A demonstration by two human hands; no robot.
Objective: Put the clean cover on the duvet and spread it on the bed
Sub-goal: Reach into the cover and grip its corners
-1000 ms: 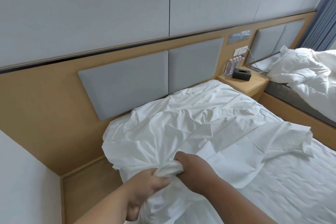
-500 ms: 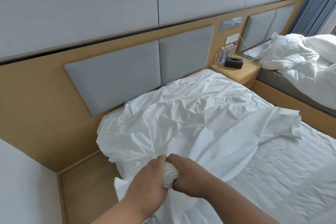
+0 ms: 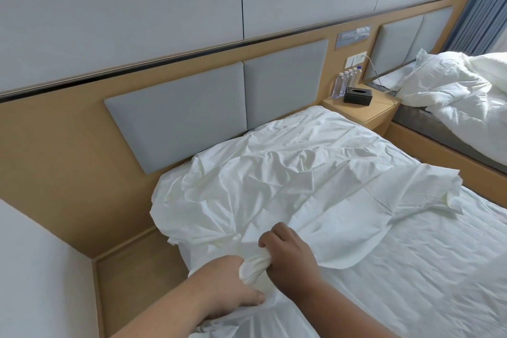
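Both the left hand (image 3: 233,287) and right hand (image 3: 290,252) clench a bunched corner of the white duvet cover (image 3: 288,186) at the bed's near-left edge, where a loosened grip could let the corner slip free.

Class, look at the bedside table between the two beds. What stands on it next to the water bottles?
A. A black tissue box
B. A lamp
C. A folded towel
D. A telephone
A: a black tissue box with a slot in its top sits on the wooden bedside table, just in front of the clear water bottles; no lamp, towel or telephone shows there.
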